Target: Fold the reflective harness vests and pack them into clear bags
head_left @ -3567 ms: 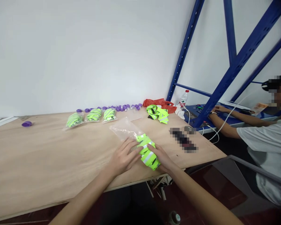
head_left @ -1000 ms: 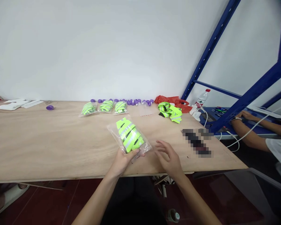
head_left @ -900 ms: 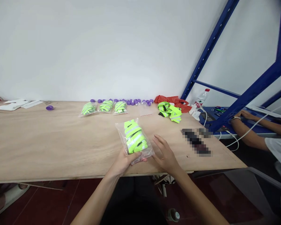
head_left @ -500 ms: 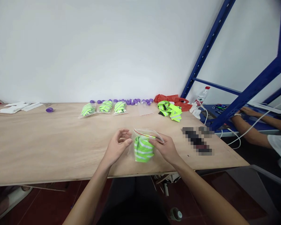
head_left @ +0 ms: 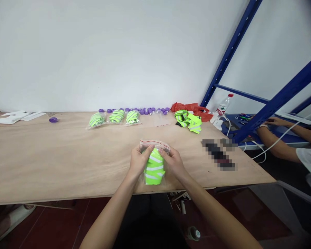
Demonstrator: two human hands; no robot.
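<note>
A clear zip-lock bag (head_left: 155, 143) with a red seal line stands upright above the front part of the wooden table. Inside it is a folded neon-green strap (head_left: 154, 169) with silver-white stripes. My left hand (head_left: 140, 159) grips the bag's upper left side, its thumb pressed near the opening. On the upper right side my right hand (head_left: 174, 162) pinches the same bag, thumb on the front. Fingers behind the bag are partly hidden.
Three filled bags (head_left: 116, 117) lie toward the wall, with purple rolls (head_left: 145, 111) behind. Right of them are a flat clear bag (head_left: 160, 119), loose green straps (head_left: 188, 121), red plastic (head_left: 191, 110) and a bottle (head_left: 225, 103). A blue rack (head_left: 274, 93) and another person's arm (head_left: 277, 141) stand right.
My left hand has moved right and taken hold of the bag, where it was open beside it. The bag has shifted slightly left and its mouth looks flatter.
</note>
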